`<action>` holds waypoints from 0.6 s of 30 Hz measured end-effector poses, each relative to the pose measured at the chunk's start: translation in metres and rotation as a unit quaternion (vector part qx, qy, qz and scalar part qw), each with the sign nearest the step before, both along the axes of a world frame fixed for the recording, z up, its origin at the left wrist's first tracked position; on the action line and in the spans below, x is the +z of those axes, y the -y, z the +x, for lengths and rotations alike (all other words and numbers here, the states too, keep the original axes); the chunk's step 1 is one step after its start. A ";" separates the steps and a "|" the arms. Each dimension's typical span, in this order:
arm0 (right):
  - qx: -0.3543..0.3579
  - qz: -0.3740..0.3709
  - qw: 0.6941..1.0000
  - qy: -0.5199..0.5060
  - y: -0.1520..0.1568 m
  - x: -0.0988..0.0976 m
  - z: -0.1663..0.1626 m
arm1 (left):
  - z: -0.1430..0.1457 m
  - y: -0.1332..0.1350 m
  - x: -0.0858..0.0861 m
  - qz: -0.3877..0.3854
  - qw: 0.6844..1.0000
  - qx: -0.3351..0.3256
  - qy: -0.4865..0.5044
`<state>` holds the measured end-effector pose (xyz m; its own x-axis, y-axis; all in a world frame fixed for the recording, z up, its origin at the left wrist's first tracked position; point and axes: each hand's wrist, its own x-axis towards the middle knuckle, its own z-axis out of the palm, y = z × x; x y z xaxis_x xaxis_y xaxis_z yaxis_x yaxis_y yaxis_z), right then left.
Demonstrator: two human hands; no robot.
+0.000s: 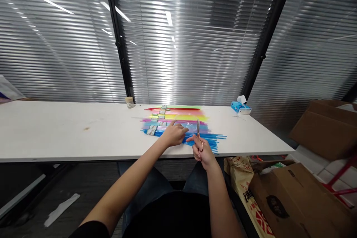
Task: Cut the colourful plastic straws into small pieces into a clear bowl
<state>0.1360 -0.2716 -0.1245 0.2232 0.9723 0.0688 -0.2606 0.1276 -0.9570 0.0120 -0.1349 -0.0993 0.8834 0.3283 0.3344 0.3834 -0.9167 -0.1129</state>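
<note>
Several packs of coloured plastic straws point(178, 117) lie side by side on the white table point(69, 130), running from red and yellow at the back to blue at the front. My left hand point(174, 134) rests on the blue pack, fingers curled and pinching its clear wrapper. My right hand point(203, 151) grips a small pair of scissors point(198, 134), blades pointing up and away over the blue straws point(212, 139). Loose blue straws fan out to the right of my hands.
A roll of tape point(129, 102) stands at the table's back, and a blue tissue pack point(240, 107) sits at the back right. Cardboard boxes point(301, 200) and a printed paper bag point(245, 178) crowd the floor at right. Window blinds rise behind the table.
</note>
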 end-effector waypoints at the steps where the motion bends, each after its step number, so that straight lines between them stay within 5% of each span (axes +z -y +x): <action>1: -0.002 -0.006 1.000 0.002 -0.004 -0.001 0.000 | 0.000 0.000 -0.002 0.001 1.000 0.000 0.010; 7: 0.002 -0.032 0.999 0.012 -0.020 -0.006 0.001 | -0.001 -0.005 -0.018 -0.079 0.987 0.005 0.142; 18: 0.017 -0.054 0.998 0.026 -0.034 -0.012 -0.001 | 0.015 -0.005 -0.034 -0.175 0.909 0.034 0.377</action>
